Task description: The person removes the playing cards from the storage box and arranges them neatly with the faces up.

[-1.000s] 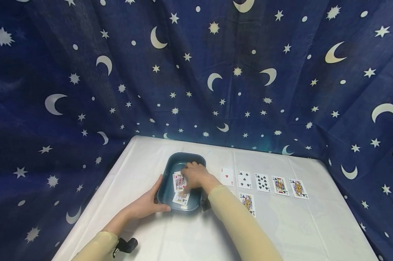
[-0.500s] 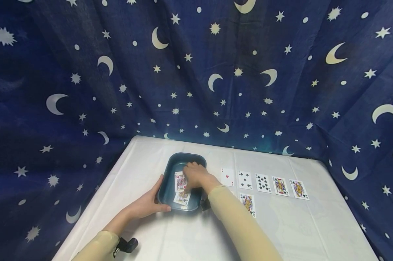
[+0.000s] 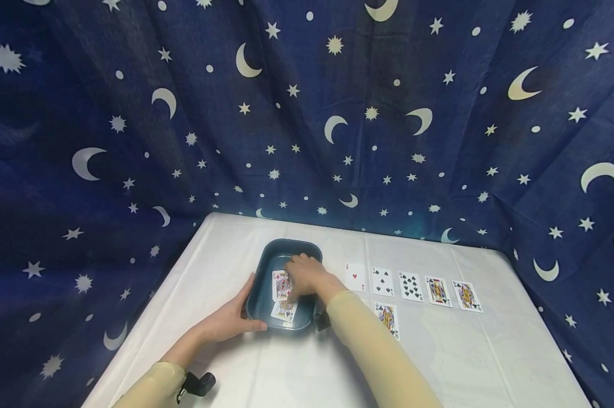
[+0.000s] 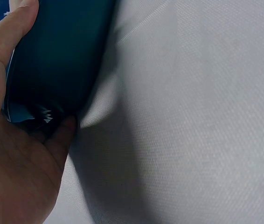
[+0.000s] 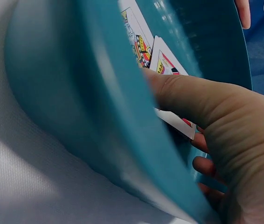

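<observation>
A dark teal plastic tray (image 3: 299, 324) stands on the white-covered table. My left hand (image 3: 227, 320) grips its near left corner, fingers along the left wall and thumb at the near side. Inside the tray, my right hand (image 3: 307, 276) pinches a red-suited face playing card (image 3: 281, 285), which partly overlaps a second face card (image 3: 284, 310). In the right wrist view, the thumb lies on top of the held card (image 5: 164, 65) and fingers show at its edge. The tray wall and right hand hide part of both cards.
Right of the tray, an ace of hearts (image 3: 355, 276), five of spades (image 3: 383, 281), ten of spades (image 3: 411, 286) and two face cards lie face up in a row. A queen (image 3: 386, 320) lies below, partly behind the right forearm. A star-patterned curtain (image 3: 307, 141) hangs behind.
My right hand has shifted slightly right within the tray, its fingers drawn in more, and the upper face card has slid slightly right. My left hand and the tray stay in place.
</observation>
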Demonstrator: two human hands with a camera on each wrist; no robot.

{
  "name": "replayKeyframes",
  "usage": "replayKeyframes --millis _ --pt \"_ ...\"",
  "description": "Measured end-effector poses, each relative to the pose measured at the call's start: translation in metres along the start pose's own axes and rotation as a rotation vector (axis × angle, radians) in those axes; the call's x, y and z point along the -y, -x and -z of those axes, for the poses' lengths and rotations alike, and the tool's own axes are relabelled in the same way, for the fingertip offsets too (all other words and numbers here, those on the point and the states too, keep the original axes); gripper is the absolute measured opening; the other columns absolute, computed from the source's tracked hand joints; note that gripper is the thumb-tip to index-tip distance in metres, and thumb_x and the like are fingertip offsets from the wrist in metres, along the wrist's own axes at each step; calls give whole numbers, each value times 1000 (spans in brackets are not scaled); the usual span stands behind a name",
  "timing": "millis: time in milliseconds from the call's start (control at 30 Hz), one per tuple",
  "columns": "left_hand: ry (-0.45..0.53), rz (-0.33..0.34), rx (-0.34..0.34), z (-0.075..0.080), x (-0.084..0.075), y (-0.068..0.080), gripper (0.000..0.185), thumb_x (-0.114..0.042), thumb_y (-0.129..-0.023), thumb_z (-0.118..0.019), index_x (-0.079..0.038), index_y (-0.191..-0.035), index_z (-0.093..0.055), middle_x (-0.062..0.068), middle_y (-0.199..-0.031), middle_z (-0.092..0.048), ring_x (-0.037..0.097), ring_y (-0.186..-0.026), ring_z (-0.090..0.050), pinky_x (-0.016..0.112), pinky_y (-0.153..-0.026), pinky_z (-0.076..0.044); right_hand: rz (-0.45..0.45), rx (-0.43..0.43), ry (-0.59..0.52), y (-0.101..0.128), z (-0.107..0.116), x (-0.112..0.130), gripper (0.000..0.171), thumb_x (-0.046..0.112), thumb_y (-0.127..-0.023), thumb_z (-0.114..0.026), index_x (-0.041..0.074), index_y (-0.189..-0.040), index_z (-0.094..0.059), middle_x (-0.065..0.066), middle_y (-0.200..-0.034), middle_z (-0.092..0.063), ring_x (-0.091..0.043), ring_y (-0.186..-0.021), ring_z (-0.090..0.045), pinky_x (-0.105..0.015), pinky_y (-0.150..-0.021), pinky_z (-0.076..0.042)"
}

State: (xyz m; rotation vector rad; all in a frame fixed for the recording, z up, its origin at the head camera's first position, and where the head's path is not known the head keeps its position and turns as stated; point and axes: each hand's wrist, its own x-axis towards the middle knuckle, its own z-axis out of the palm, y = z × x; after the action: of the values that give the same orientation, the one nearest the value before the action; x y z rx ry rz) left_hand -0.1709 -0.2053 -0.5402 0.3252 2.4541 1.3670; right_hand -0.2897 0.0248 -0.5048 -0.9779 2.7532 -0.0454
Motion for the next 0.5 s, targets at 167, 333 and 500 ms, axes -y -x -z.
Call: replayKeyframes --millis 167,333,500 --pt "5 -2 -1 0 0 0 127 -38 -82 -88 -19 -166 6 8 -172 3 33 -155 -9 49 -118 -32 11 0 16 1 0 0 85 60 -68 -90 18 -137 -64 1 -133 -60 -17 -117 -50 -38 -110 -41" --pt "-1 -1 -2 0 -1 1 127 -39 -81 -88 -20 -166 6 7 -172 3 31 -155 -7 49 -119 -29 12 1 15 3 1 1 84 60 -68 -89 19 -137 -64 2 -133 -60 -17 -118 -49 -38 -110 -41" --pt "5 5 1 0 -2 1 127 -39 -82 -88 -21 -166 6 7 -172 2 32 -155 -9 50 -117 -33 16 8 -4 1 0 -1 82 60 -69 -89 19 -136 -65 1 -132 -59 -18 -116 -49 -40 -110 -40"
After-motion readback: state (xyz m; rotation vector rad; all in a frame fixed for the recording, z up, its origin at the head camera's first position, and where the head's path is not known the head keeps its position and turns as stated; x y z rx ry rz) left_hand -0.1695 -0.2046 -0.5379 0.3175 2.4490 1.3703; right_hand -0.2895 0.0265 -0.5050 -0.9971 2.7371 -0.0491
